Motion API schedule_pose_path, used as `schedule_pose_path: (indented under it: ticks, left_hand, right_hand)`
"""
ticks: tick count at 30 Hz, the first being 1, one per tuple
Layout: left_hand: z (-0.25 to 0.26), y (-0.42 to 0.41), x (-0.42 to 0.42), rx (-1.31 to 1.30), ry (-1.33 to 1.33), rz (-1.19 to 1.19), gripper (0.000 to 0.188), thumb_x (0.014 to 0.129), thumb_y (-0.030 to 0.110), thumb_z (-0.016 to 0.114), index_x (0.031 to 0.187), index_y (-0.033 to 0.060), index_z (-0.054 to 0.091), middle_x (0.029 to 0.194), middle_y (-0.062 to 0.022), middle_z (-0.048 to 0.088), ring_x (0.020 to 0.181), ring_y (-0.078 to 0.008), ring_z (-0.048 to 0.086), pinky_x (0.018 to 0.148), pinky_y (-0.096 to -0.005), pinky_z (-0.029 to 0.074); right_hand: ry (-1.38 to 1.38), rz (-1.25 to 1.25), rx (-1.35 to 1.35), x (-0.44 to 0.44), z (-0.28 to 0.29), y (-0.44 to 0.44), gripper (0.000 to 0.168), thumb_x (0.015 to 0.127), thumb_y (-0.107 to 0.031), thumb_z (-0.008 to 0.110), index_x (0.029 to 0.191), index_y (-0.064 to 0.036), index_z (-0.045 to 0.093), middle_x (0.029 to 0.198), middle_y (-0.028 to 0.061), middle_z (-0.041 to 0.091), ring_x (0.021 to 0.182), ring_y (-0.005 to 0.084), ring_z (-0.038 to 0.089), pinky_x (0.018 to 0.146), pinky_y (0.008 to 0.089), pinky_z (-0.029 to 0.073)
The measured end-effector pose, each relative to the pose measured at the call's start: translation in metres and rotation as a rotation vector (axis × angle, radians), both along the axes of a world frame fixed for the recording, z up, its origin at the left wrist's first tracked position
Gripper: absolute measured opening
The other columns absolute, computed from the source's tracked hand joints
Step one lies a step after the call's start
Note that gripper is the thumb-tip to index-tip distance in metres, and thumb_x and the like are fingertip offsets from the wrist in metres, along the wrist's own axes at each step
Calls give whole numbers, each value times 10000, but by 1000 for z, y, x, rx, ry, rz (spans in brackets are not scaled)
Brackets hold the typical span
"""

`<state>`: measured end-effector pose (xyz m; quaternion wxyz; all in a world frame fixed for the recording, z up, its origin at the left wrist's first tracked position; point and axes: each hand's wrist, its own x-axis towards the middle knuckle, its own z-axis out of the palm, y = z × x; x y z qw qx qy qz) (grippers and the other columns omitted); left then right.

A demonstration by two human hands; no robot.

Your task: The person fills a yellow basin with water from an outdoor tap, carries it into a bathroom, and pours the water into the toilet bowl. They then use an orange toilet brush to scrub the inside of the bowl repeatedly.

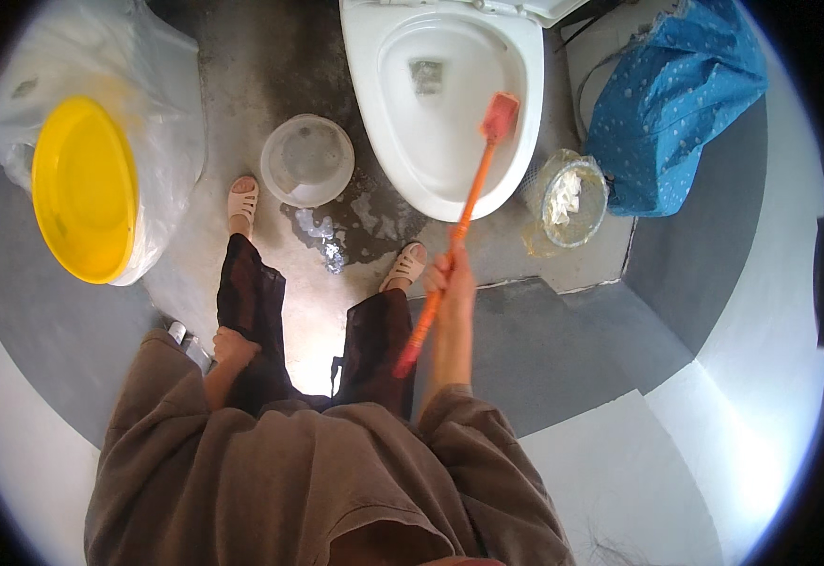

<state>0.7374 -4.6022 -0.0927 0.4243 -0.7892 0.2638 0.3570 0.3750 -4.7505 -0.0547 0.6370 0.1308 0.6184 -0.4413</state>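
My right hand (452,274) is wrapped around the orange handle of a toilet brush (478,175). The brush's reddish head (500,115) is over the right inner side of the bowl of a white toilet (412,134); whether it touches the porcelain I cannot tell. A dark patch of water shows at the bottom of the bowl. The seat is raised at the back. My left hand (235,347) rests on my left leg at the dark trousers, with no tool visible in it; its fingers are partly hidden.
A translucent plastic basin (307,161) stands on the wet concrete floor (242,78). Right of the toilet is a mesh wastebasket (576,205) with crumpled tissue, beside a blue dotted cloth (673,120). At the left, a yellow basin (85,191) leans against something covered in clear plastic sheeting (164,92).
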Motion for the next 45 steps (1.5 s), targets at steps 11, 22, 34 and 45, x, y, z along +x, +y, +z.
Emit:
schedule_pose_path:
  ticks: [11, 22, 34, 45]
  left_hand:
    - [7, 2, 5, -5, 74, -5, 795, 547, 324, 764, 1111, -38, 336, 1107, -184, 467, 1017, -312, 515, 849, -386, 448]
    - [-2, 3, 13, -18, 80, 11, 830, 524, 343, 780, 1099, -60, 337, 1081, -211, 475, 1008, -325, 514, 844, -378, 450]
    - [-12, 8, 15, -20, 66, -47, 813, 536, 348, 783, 1103, -31, 341, 1103, -191, 469, 998, -312, 524, 833, -372, 458]
    - [5, -18, 8, 37, 52, 24, 863, 517, 357, 785, 1125, -52, 329, 1103, -202, 469, 1017, -313, 516, 843, -367, 456]
  right_hand:
    - [-157, 296, 130, -24, -102, -134, 178, 867, -179, 448, 948, -21, 435, 611, 37, 433, 384, 56, 325, 318, 186, 272]
    - [1519, 1997, 119, -153, 45, -78, 216, 881, -240, 413, 957, -52, 487, 752, 209, 575, 739, 384, 570, 633, 449, 456]
    - [434, 1156, 285, -43, -37, -141, 265, 879, -242, 390, 887, -14, 525, 809, 139, 584, 757, 312, 570, 614, 416, 458]
    - [1175, 1903, -476, -136, -6, -39, 281, 889, -240, 347, 840, -36, 534, 633, 121, 552, 522, 222, 544, 496, 333, 437]
